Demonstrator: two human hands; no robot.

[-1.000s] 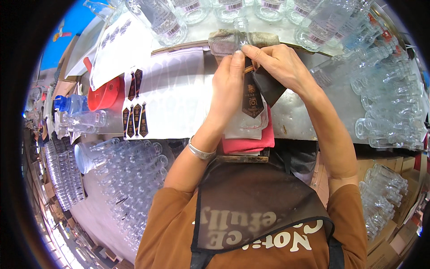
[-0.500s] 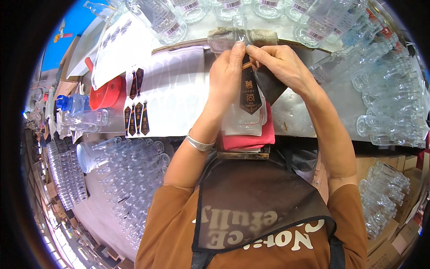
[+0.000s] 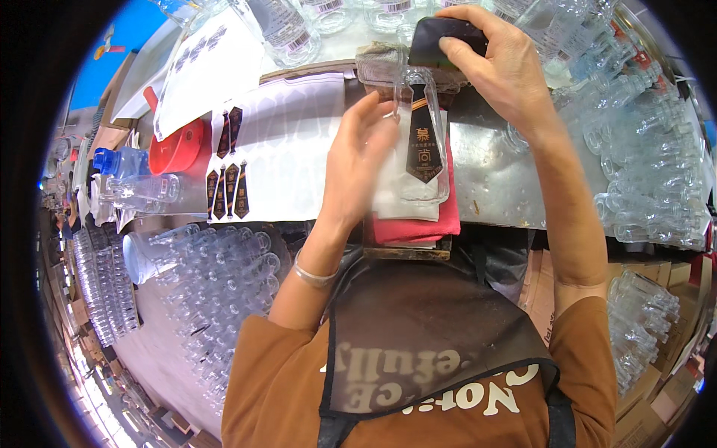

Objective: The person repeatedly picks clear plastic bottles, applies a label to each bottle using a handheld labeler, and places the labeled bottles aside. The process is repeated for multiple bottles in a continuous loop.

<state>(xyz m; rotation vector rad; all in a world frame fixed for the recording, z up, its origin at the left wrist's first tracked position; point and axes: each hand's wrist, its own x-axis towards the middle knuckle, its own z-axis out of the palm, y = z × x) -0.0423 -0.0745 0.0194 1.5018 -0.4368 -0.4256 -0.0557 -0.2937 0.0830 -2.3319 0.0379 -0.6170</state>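
A clear glass bottle (image 3: 442,168) lies flat in front of me on folded white and pink cloths (image 3: 418,230), its neck pointing away. On its upper side is a black tie-shaped label (image 3: 424,142) with gold print and orange stripes. My right hand (image 3: 509,75) grips a black flat scraper-like piece (image 3: 435,45) between thumb and fingers, above the bottle's neck end. Left of the bottle, my left hand (image 3: 361,153) is slightly blurred, holding nothing, with its fingers apart. A rolled grey cloth (image 3: 379,63) sits by the neck.
A white label sheet (image 3: 291,149) with several tie labels lies at the left, near a red plastic basin (image 3: 179,145). Glass bottles stand along the far side (image 3: 325,19) and lie stacked at the right (image 3: 650,164). More bottles (image 3: 216,299) fill the lower left.
Both hands have left the bottle's neck. My right hand has lifted the black piece up and away; my left hand has drawn back left and opened. The label now shows fully on the bottle.
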